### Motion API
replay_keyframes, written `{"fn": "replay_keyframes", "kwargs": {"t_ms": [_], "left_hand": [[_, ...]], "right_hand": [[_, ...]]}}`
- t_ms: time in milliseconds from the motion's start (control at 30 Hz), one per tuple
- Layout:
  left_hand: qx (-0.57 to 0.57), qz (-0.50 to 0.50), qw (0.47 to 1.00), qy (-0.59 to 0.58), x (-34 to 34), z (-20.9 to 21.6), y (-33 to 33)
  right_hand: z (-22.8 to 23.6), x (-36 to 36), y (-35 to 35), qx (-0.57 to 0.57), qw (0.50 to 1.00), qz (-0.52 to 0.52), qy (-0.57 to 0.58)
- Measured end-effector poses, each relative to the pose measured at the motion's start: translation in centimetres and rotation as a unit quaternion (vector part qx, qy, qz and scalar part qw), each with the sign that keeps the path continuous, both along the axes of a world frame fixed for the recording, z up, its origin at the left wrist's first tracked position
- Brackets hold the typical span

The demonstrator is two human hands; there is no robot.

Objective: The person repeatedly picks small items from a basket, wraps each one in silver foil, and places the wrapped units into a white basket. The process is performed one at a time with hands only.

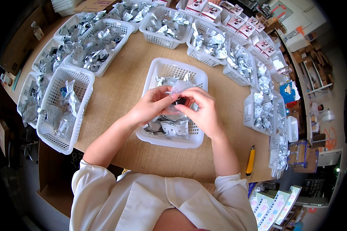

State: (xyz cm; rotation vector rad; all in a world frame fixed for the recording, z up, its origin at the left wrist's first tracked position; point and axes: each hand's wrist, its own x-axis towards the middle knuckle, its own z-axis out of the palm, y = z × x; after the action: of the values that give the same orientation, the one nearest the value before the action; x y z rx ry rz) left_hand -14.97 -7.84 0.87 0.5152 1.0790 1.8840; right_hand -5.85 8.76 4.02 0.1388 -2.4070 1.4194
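Observation:
Both of my hands meet over a white plastic basket [169, 141] in the middle of the table. Silver foil pouches [175, 128] lie in that basket, partly covered by my hands. My left hand [155, 102] pinches a small translucent plastic bag [178, 87] between thumb and fingers. Close against it, my right hand [201, 105] has its fingertips closed on a small dark, rounded piece [180, 101] at the bag. Whether the piece sits inside the bag or in front of it I cannot tell; my fingers hide much of it.
Beside my left forearm stands a white basket [89, 90] with a few pouches. More pouch-filled baskets [165, 38] curve around the table's far and right sides. Small white-and-red boxes [246, 29] fill baskets behind. A yellow utility knife [250, 161] lies near the right front edge.

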Motion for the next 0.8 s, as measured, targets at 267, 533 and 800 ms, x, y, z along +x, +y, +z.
{"fn": "replay_keyframes", "kwargs": {"t_ms": [267, 533, 800], "left_hand": [[-0.065, 0.008, 0.997, 0.044, -0.2, -0.8, 0.0], [-0.197, 0.029, 0.962, 0.188, -0.2, -0.1, -0.2], [-0.206, 0.149, 0.659, 0.707, -0.3, -0.4, -0.9]], "right_hand": [[0.3, -0.2, 1.2, 0.151, 0.985, 0.025, 0.075], [-0.4, 0.4, 1.4, 0.024, 0.998, 0.022, -0.052], [-2.1, -0.1, 1.8, 0.276, 0.959, 0.058, 0.014]]}}
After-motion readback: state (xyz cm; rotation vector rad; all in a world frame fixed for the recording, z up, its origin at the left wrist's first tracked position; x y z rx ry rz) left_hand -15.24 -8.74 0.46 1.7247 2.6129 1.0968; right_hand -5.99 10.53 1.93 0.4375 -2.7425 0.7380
